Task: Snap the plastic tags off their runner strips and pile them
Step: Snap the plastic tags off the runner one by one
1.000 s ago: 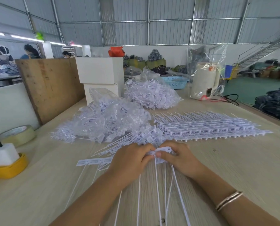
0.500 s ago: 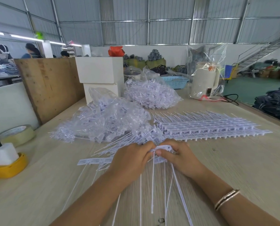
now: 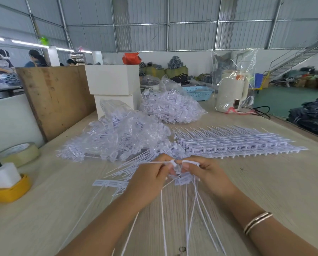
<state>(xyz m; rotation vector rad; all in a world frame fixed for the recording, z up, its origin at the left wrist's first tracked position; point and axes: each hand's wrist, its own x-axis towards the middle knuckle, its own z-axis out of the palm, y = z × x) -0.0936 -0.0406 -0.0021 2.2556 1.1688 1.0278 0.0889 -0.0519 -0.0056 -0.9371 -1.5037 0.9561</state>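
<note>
My left hand (image 3: 150, 180) and my right hand (image 3: 206, 172) meet over the wooden table (image 3: 265, 182), both pinching a short white runner strip of plastic tags (image 3: 188, 162) between fingertips. Long thin tails (image 3: 191, 209) hang from it toward me. Loose snapped tags (image 3: 108, 182) lie flat just left of my left hand. A stack of uncut runner strips (image 3: 237, 145) lies beyond my right hand.
Two clear bags of tags stand behind, one (image 3: 117, 137) at centre left and one (image 3: 171, 108) further back. A tape roll (image 3: 19, 151) and a yellow holder (image 3: 8, 191) sit at the left. White boxes (image 3: 113, 80), a wooden board (image 3: 56, 97) and a bagged kettle (image 3: 230, 91) line the back.
Both hands have risen slightly and drawn a little apart, twisting the strip. A tag tail now sticks out leftward from my left fingertips.
</note>
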